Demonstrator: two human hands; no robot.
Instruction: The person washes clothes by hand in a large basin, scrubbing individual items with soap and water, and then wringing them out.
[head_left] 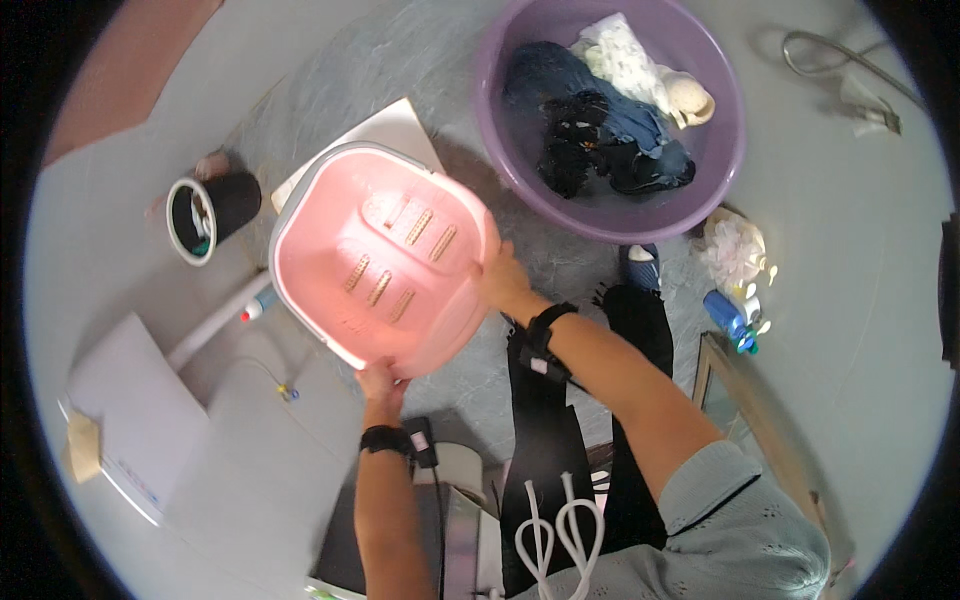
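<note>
A pink, rounded plastic basin [435, 325] lies ahead of the left hand [380, 381], which grips its near edge, and leftward of the right hand [507, 280], gripping its right rim; neither is nearer. Its long axis is unclear. Beyond, rightward, sits a round purple tub [665, 216].

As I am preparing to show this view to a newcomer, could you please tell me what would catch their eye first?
Probably the pale pink plastic basin left of centre, held at its near edge by the left grip and at its right side by the right grip. Next might come the round purple plastic tub at the top, right of centre, holding dark blue and black fabric and a white patterned cloth.
</note>
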